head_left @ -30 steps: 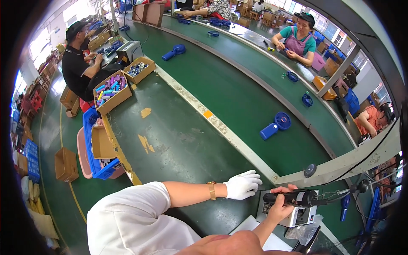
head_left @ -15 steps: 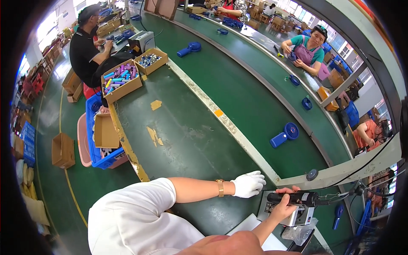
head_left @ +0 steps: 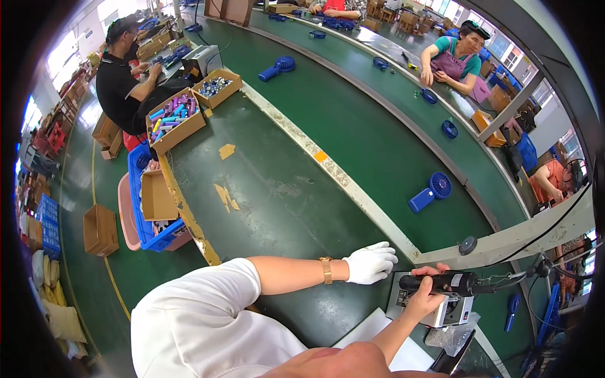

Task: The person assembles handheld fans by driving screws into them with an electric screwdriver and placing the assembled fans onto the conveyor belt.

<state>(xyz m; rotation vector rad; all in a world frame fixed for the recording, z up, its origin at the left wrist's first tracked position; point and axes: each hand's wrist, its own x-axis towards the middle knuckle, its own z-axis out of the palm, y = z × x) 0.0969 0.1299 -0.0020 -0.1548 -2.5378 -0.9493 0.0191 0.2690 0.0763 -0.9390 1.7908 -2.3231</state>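
Observation:
My right hand (head_left: 425, 305), bare, is closed around a black electric screwdriver (head_left: 463, 284), held sideways at the lower right. A cable runs from the screwdriver's right end. Beneath it stands a small grey-and-white boxy machine (head_left: 455, 311), partly hidden by my hand and the screwdriver. My left hand (head_left: 370, 263), in a white glove, lies on the dark green tabletop (head_left: 283, 233) beside the pale rail. Its fingers are loosely bent, and I see nothing in them. The left fingertips are just left of the screwdriver, apart from it.
Blue handheld fans (head_left: 431, 192) lie on the green belt (head_left: 378, 157) beyond the pale rail (head_left: 328, 161). Boxes of coloured cylinders (head_left: 176, 120) and metal parts (head_left: 217, 87) stand at the table's far left. A clear bag (head_left: 454, 339) lies by the machine. Co-workers sit across and left.
The view has shifted slightly; my hands keep almost the same pose. On the far belt, small blue fan parts have moved toward the upper left. The co-worker across has turned aside, one hand over the belt's edge.

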